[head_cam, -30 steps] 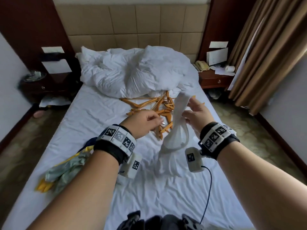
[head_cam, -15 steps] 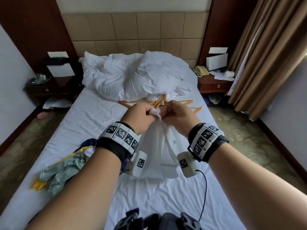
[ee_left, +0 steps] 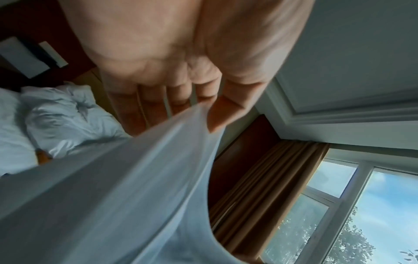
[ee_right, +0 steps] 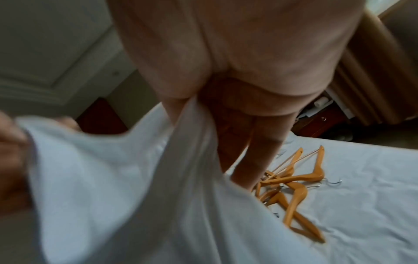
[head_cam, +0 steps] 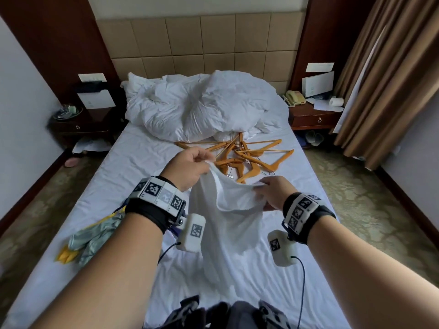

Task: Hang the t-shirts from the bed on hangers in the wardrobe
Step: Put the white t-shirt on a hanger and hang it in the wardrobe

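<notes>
I hold a white t-shirt (head_cam: 228, 224) up over the bed (head_cam: 142, 162), its lower part trailing on the sheet. My left hand (head_cam: 190, 166) pinches one upper edge of the white t-shirt (ee_left: 135, 178) between thumb and fingers. My right hand (head_cam: 270, 193) grips the other upper edge of the t-shirt (ee_right: 126, 178), and the cloth sags between the two hands. A pile of wooden hangers (head_cam: 240, 155) lies on the sheet just beyond my hands, also seen as hangers (ee_right: 291, 185) in the right wrist view. No wardrobe is in view.
More crumpled clothes (head_cam: 95, 238), greenish, yellow and blue, lie at the bed's left side. A bunched white duvet (head_cam: 202, 108) fills the head end. Dark nightstands (head_cam: 313, 117) flank the bed, and brown curtains (head_cam: 384, 86) hang on the right.
My hands, close together at the top of the shirt half a second ago, have drawn apart and spread its upper edge. The right hand has dropped lower and to the right.
</notes>
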Available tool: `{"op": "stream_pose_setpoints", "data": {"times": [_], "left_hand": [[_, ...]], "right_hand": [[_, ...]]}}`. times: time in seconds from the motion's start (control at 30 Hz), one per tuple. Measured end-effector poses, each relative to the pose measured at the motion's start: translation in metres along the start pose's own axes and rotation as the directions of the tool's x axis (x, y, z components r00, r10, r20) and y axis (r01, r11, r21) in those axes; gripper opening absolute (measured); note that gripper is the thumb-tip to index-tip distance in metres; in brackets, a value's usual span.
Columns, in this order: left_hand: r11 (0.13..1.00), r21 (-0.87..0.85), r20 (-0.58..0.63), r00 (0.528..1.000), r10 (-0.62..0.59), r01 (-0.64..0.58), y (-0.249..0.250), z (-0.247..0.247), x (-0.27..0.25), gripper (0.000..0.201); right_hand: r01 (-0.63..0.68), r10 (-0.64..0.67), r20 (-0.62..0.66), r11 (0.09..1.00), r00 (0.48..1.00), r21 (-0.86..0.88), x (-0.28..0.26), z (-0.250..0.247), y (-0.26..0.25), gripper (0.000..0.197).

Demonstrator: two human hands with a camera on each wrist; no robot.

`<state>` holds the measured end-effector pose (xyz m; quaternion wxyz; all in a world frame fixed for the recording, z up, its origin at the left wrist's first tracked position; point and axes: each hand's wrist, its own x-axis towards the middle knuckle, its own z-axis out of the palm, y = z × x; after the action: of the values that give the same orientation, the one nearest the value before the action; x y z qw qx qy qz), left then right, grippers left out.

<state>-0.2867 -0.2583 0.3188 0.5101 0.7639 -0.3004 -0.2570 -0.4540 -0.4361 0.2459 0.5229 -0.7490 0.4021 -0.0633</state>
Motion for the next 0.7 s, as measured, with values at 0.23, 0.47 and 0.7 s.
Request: {"op": "stream_pose_setpoints", "data": {"times": [0.23,0.47,0.7], "left_hand": [[0.979,0.201,0.284,0.958,-0.038,-0.021,-0.011,0.029,-0.016,0.059],[0.938,0.316,0.214,0.974,0.078,-0.144,-0.002,0.043,-0.019,0.026],[0.923,0.353,0.097,0.988,0.124,-0.15,-0.003,0.032,-0.02,0.022]], "right_hand": [[0.206,-0.206,0.005,0.978,0.978,0.031,-0.016,0.009,-0.048,0.015],[0.278,-0.272,-0.083,0.958,0.959,0.064,-0.028,0.009,-0.065,0.012],[0.254,-0.267,-0.156,0.962,0.951,-0.102,-0.031,-0.01,-0.049,0.011]]}}
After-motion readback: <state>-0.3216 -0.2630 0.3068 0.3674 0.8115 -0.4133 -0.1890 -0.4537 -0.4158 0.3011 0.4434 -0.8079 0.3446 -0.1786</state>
